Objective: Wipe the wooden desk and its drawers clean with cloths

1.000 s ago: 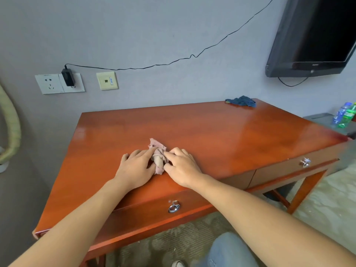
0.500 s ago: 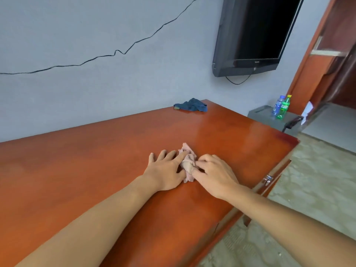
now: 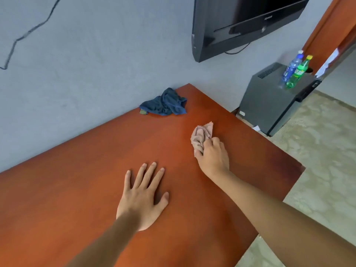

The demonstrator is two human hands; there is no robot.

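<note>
The reddish wooden desk (image 3: 81, 191) fills the lower left of the view; its drawers are out of sight. My right hand (image 3: 212, 157) grips a crumpled pink cloth (image 3: 201, 134) and holds it down on the desk top toward the far right part. My left hand (image 3: 141, 197) lies flat on the desk with fingers spread, nearer to me and apart from the cloth. A crumpled dark blue cloth (image 3: 165, 103) lies at the desk's far corner against the wall.
A black television (image 3: 242, 22) hangs on the grey wall above the desk's far corner. A grey cabinet (image 3: 267, 105) stands right of the desk with two bottles (image 3: 295, 72) on top. Patterned floor lies to the right; a wooden door frame (image 3: 327, 31) stands beyond.
My left hand has let go of the pink cloth and now lies flat nearer me. My right hand has carried the cloth toward the far right of the desk. The view has swung right.
</note>
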